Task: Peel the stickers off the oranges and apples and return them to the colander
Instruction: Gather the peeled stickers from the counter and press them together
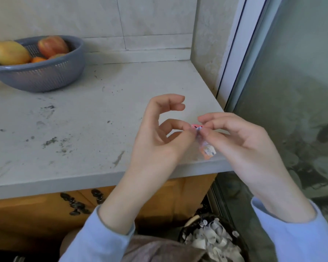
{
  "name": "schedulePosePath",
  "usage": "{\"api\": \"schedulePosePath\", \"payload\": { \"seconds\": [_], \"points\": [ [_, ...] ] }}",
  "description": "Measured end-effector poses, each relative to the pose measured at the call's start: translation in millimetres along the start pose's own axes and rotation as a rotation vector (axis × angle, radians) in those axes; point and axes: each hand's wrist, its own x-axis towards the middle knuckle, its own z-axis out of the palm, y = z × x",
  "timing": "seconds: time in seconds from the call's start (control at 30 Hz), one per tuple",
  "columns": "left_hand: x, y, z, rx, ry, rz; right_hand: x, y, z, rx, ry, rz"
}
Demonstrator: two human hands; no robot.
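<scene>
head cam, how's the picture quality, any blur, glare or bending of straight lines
Head view: soft, even daylight, no hard shadows or glare on the counter; wide-angle bend curves the door frame and counter edge; the stickers pinched between left hand and right hand are too blurred to read; the colander is fairly sharp.

— how many pieces of fruit can you count?
— four in one grey colander [40, 76] at the far left of the tabletop [102, 114]: one yellow-green fruit [9, 52], one red apple [52, 46], a second apple [56, 56] mostly hidden, and one orange [38, 59] barely peeking out.
— stickers?
— one pink sticker [196, 127] up top, and one crumpled clump of stickers [207, 151] below it; how many are in the clump i cannot tell.
— hands?
— two, a left hand [159, 140] and a right hand [242, 144].
</scene>
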Motion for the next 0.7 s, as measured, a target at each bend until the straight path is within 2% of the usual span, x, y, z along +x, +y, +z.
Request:
{"api": "schedulePosePath", "payload": {
  "seconds": [0.2,0.3,0.43,0.53,0.7],
  "points": [
    [-18.4,-11.0,8.1,-0.081,-0.006,-0.122,-22.6,21.3,-15.7,-0.049,0.074,-0.016],
    [-28.1,-20.5,10.0,-0.009,-0.047,-0.142,-35.9,31.0,-24.8,0.028,0.098,0.054],
    [-43.5,-30.0,11.5,-0.073,-0.144,-0.202,-52.0,28.1,-43.5,0.13,0.066,0.121],
    [-52.9,-44.8,18.3,0.077,-0.307,-0.326,-60.6,35.8,-52.7,0.117,-0.013,0.266],
    [-54.5,-100.9,34.0,0.475,-0.463,-0.552,-65.9,104.6,-52.3,-0.046,0.18,0.544]
  ]
}}
